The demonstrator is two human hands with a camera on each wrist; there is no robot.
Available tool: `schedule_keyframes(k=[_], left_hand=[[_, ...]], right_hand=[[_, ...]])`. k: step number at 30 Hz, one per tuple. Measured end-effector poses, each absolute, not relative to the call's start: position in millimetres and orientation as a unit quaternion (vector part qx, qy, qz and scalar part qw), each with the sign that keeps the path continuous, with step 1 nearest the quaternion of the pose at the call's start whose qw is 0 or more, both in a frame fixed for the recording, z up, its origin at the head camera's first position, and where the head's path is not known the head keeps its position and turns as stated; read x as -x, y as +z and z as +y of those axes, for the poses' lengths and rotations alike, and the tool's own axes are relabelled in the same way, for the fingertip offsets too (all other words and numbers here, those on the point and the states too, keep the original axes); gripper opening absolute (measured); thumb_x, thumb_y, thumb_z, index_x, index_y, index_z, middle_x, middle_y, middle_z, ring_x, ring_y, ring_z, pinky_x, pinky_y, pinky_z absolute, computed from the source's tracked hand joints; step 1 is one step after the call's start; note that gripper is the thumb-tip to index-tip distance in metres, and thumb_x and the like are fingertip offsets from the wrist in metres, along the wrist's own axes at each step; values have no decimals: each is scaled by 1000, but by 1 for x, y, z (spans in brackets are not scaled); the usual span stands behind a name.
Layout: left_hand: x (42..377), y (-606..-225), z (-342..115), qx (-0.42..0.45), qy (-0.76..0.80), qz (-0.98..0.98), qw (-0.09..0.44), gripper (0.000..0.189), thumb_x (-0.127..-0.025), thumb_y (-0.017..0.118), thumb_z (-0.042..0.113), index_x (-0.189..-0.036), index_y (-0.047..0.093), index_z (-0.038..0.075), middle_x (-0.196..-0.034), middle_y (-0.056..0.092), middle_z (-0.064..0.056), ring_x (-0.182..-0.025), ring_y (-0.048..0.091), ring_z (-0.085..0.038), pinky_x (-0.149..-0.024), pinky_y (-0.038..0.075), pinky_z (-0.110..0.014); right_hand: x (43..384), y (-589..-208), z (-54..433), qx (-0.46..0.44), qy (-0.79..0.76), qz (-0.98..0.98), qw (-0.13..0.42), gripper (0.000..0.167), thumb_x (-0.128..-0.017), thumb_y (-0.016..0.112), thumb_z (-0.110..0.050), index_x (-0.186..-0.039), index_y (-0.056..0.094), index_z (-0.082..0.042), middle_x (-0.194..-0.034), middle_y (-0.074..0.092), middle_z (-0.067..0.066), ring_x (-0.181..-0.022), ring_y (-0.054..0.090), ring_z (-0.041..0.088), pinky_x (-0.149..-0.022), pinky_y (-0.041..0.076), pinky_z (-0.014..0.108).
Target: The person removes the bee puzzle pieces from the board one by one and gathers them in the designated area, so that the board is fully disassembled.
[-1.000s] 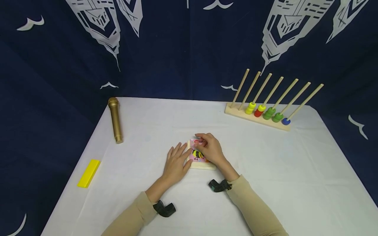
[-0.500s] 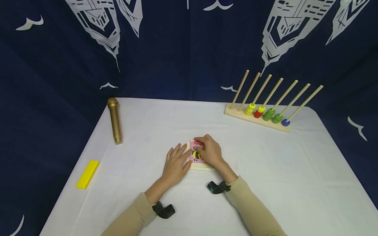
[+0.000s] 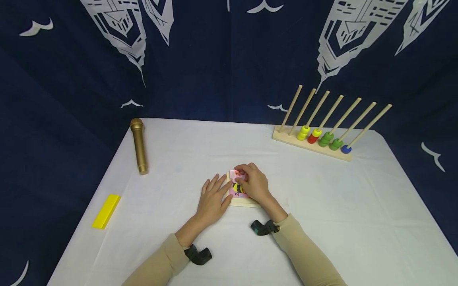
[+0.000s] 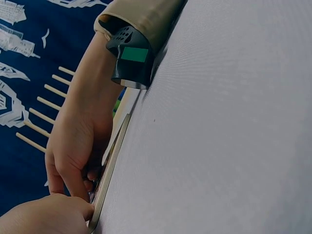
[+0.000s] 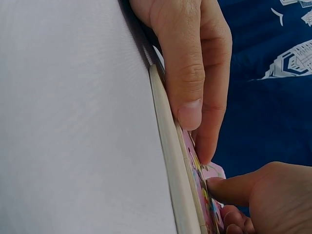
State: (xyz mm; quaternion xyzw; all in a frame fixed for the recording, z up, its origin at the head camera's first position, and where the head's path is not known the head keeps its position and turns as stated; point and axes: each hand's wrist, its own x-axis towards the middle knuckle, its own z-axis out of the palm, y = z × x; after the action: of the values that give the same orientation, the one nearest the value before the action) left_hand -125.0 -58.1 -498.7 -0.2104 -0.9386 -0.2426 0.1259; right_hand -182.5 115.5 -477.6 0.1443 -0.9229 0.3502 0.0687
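Note:
A small wooden tray puzzle [image 3: 245,201] with a pink bee picture [image 3: 237,190] lies on the table in front of me. My left hand [image 3: 212,198] rests along its left side, fingers stretched out, index fingertip and thumb at the frame's edge. Over the upper part of the picture, my right hand [image 3: 255,183] pinches a pink puzzle piece [image 3: 234,174] between thumb and fingers. That puzzle piece [image 5: 214,170] stands tilted up from the board in the right wrist view, beside the right thumb [image 5: 222,187]. The right hand covers the picture's right side.
A wooden bead rack [image 3: 311,147] with several upright pegs and coloured beads stands at the back right. A gold microphone [image 3: 139,147] lies at the back left, and a yellow block [image 3: 106,211] nearer the left edge. Behind the white table [image 3: 358,206] hangs a dark blue printed cloth [image 3: 200,59].
My right hand has shifted slightly left over the puzzle, and the pink piece's top-left part now shows paler and tilted. The left hand has stayed in place.

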Motion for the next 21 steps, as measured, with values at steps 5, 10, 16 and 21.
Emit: schedule_keyframes(k=[5, 10, 16, 21], left_hand=[[125, -497, -57, 210, -238, -941, 120, 42, -95, 61, 26, -133, 61, 10, -146, 50, -15, -140, 38, -37, -112, 26, -59], [125, -498, -57, 209, -247, -939, 118, 42, -95, 61, 26, -134, 61, 10, -146, 50, -15, -140, 38, -37, -113, 25, -59], [125, -500, -59, 208, -248, -938, 120, 42, -95, 61, 26, -133, 61, 10, -146, 51, -14, -140, 38, -36, -113, 26, -59], [125, -499, -58, 209, -252, -938, 114, 42, -94, 62, 26, -133, 61, 10, -146, 50, -14, -141, 37, -37, -114, 25, -59]], right_hand=[[182, -477, 117, -154, 364, -916, 77, 29, -83, 75, -8, -111, 70, -12, -87, 63, 3, -65, 47, 10, -56, 36, 25], [181, -475, 118, -158, 378, -909, 77, 25, -85, 72, -6, -109, 70, -11, -82, 64, 2, -65, 49, 9, -57, 38, 24], [180, -470, 115, -163, 418, -891, 75, 21, -85, 71, 0, -105, 71, -8, -78, 65, 4, -64, 53, 10, -57, 42, 21], [180, -456, 120, -154, 490, -856, 57, 24, -87, 65, 6, -108, 70, -4, -82, 65, 10, -69, 57, 15, -62, 48, 19]])
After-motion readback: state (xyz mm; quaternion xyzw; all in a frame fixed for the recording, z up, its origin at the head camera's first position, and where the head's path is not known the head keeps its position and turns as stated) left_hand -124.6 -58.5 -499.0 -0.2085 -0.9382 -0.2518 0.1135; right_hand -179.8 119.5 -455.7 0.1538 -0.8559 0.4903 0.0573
